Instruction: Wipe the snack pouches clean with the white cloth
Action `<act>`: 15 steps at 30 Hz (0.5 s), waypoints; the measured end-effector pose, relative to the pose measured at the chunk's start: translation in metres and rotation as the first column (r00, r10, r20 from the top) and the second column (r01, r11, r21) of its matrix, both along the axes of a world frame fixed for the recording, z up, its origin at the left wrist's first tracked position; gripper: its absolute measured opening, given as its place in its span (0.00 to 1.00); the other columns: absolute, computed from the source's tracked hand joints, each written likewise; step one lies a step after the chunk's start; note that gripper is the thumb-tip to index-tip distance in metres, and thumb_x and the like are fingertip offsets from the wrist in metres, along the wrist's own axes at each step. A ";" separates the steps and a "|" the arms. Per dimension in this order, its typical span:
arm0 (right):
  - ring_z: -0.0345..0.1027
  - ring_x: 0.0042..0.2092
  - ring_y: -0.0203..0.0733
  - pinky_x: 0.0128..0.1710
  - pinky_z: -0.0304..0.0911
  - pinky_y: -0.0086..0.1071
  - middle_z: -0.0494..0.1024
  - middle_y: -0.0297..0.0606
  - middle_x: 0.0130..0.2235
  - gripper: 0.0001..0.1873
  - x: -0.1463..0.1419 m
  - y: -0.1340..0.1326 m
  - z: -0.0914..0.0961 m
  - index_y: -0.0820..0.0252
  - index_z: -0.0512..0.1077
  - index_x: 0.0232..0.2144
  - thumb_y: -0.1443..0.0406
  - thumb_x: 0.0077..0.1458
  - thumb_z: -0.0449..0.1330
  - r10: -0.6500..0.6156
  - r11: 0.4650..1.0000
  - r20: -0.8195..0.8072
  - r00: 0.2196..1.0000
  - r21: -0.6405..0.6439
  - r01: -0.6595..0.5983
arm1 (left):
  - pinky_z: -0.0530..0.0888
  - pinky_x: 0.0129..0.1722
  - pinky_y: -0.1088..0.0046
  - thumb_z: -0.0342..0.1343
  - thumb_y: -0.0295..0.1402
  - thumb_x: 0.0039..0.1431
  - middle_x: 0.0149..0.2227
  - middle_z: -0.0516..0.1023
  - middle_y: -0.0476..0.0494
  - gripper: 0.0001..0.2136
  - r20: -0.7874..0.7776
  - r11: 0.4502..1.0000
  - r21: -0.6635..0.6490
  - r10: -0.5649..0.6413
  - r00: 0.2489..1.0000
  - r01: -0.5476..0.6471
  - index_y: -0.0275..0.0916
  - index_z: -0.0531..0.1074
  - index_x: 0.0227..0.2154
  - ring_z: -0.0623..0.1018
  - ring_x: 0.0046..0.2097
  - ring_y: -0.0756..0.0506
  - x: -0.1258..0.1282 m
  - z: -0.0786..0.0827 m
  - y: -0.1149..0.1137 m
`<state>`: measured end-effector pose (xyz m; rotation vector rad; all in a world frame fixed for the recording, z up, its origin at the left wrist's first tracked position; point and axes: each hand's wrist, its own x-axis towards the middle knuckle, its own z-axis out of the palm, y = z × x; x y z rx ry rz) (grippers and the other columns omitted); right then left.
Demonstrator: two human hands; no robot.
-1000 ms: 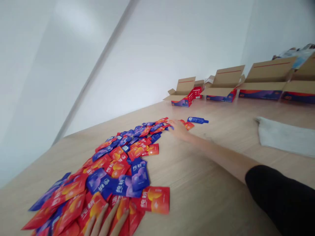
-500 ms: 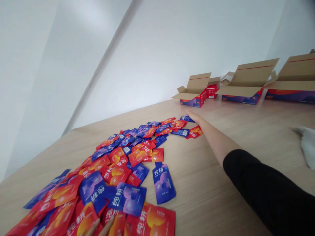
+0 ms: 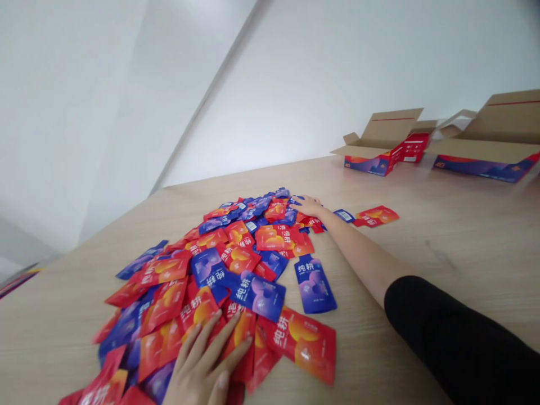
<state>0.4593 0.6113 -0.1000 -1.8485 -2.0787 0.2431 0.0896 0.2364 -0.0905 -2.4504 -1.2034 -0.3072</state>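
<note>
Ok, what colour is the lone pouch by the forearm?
Pouch: blue-violet with pink clouds, best in head view.

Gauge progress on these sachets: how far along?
Done: the red and blue sachets lie in one heap. In hand: the left hand and right hand touch its near and far edges. Left: a red sachet lies apart; the open carton's inside is hidden.
</note>
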 end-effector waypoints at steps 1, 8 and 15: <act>0.64 0.58 0.53 0.56 0.61 0.55 0.65 0.46 0.61 0.24 -0.006 -0.005 0.000 0.57 0.66 0.58 0.57 0.63 0.59 0.009 1.000 0.004 1.000 0.003 -0.009 | 0.67 0.61 0.54 0.41 0.40 0.68 0.66 0.62 0.58 0.21 -0.004 1.000 -0.011 0.001 1.000 -0.001 0.58 0.64 0.61 0.63 0.66 0.38 0.003 0.005 -0.002; 0.66 0.56 0.51 0.55 0.64 0.53 0.67 0.45 0.59 0.22 -0.025 -0.036 0.001 0.58 0.67 0.57 0.58 0.63 0.59 0.042 0.999 0.026 0.999 0.024 -0.043 | 0.67 0.61 0.51 0.44 0.35 0.67 0.67 0.61 0.55 0.22 0.042 0.999 -0.038 0.008 0.999 -0.006 0.55 0.64 0.62 0.61 0.67 0.37 0.013 0.011 -0.008; 0.59 0.62 0.55 0.60 0.55 0.58 0.62 0.46 0.64 0.25 -0.025 -0.068 -0.007 0.56 0.64 0.60 0.55 0.64 0.58 0.073 0.997 0.039 0.997 0.015 -0.073 | 0.61 0.64 0.46 0.45 0.33 0.68 0.67 0.61 0.53 0.22 0.131 0.979 -0.197 0.070 0.989 -0.043 0.55 0.64 0.62 0.58 0.68 0.36 0.023 0.017 -0.013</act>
